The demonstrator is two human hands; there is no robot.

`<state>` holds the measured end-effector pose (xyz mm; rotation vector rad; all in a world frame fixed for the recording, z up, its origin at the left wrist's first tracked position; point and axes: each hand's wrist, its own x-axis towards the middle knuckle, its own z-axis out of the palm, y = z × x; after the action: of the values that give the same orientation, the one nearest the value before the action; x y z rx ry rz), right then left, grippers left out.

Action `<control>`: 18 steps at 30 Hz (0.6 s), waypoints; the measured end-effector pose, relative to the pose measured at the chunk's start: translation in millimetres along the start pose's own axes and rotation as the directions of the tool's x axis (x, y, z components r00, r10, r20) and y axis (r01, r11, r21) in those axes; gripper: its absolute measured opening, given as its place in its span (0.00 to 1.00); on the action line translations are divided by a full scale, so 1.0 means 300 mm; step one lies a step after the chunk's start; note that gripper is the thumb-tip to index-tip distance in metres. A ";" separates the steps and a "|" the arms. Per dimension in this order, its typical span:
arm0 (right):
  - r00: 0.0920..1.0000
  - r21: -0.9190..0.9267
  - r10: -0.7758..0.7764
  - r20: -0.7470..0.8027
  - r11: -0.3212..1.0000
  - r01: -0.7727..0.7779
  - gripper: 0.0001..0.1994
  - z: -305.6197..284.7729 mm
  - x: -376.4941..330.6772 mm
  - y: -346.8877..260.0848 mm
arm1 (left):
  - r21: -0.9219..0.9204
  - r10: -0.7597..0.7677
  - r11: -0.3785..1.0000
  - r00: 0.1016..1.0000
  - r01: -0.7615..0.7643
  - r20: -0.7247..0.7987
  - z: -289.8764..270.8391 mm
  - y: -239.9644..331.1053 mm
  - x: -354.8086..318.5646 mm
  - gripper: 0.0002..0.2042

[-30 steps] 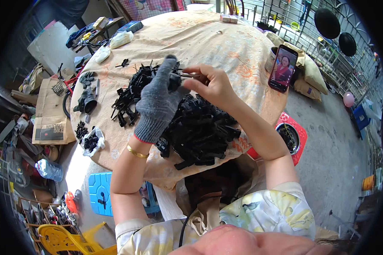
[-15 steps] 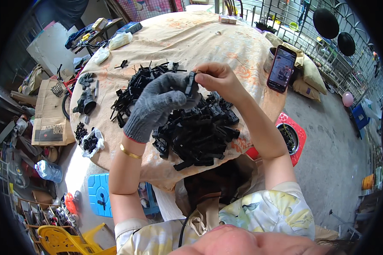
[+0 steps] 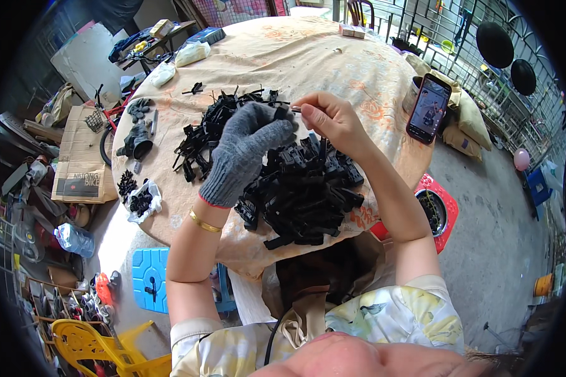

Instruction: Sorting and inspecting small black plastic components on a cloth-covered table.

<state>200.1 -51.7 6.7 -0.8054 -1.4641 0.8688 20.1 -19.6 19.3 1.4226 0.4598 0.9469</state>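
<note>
Black part point(image 3: 282, 113), in left grip point(image 3: 246, 139), axis unclear

Daylight, decent exposure. Brightest past the metal grille point(image 3: 443, 30), upper right; upper left dim. Floor point(image 3: 113, 244) at left has a patch blown near white. Tablecloth point(image 3: 289, 60) lit fairly evenly, soft shadows. Black pile point(image 3: 302, 195) crushes dark, detail mostly lost. Fisheye bends straight edges toward the rim; corners black.

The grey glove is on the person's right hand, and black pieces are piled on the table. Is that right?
Not quite. The grey glove is on the left hand; the right hand is bare. The head view shows it. Black pieces are indeed piled on the table.
</note>
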 end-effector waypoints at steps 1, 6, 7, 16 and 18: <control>1.000 0.000 0.000 0.001 1.000 0.000 0.10 0.001 -0.001 0.006 | 0.000 0.001 1.000 1.000 -0.001 -0.001 -0.002 -0.009 0.003 0.08; 0.998 -0.186 -0.054 0.024 0.981 0.057 0.07 0.020 -0.008 0.012 | 0.082 0.235 0.970 0.968 -0.228 -0.085 0.033 -0.043 0.005 0.14; 0.998 -0.217 -0.061 0.024 0.974 0.065 0.07 0.024 -0.007 0.009 | 0.085 0.235 0.970 0.968 -0.228 -0.087 0.027 -0.045 0.001 0.14; 0.999 -0.164 0.047 0.027 0.986 -0.042 0.08 0.040 -0.021 -0.003 | 0.362 0.353 0.883 0.931 -0.299 -0.093 0.025 -0.044 -0.016 0.11; 0.998 -0.103 0.059 0.017 0.993 -0.057 0.08 0.052 -0.018 0.001 | 0.618 0.595 0.622 0.803 -0.481 0.026 0.011 -0.047 -0.010 0.10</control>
<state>185.1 -57.3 3.4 -0.9221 -1.5188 0.8527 24.7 -22.5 5.5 2.1444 0.4979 1.5262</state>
